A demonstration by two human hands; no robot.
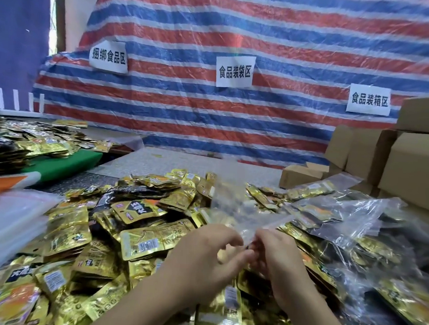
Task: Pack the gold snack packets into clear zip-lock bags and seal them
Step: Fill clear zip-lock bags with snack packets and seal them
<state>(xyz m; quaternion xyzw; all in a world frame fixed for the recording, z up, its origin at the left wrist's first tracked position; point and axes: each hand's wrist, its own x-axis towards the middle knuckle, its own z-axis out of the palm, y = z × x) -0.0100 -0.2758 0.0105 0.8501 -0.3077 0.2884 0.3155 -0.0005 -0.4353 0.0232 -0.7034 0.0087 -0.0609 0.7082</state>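
A striped red, white and blue woven tarpaulin (242, 37) under clear plastic film fills the back of the room, bearing three white paper signs with black characters (235, 71). To its left hangs a dark blue curtain (14, 34). Brown cardboard boxes (399, 160) stack at the right. The grey speckled tabletop (142, 165) carries a broad heap of shiny gold foil snack packets (117, 231) in front, with a second heap far left beside a green pad (63, 163). Filled clear plastic zip-lock bags (331, 216) lie on the right of the heap; a stack of cloudy plastic sheets (6, 221) lies left. Above the heap's middle, an empty clear zip-lock bag (240, 207), blurred, is held up at its near edge. The left hand (209, 253) and right hand (278, 255) meet there, each grip pinched on that edge.
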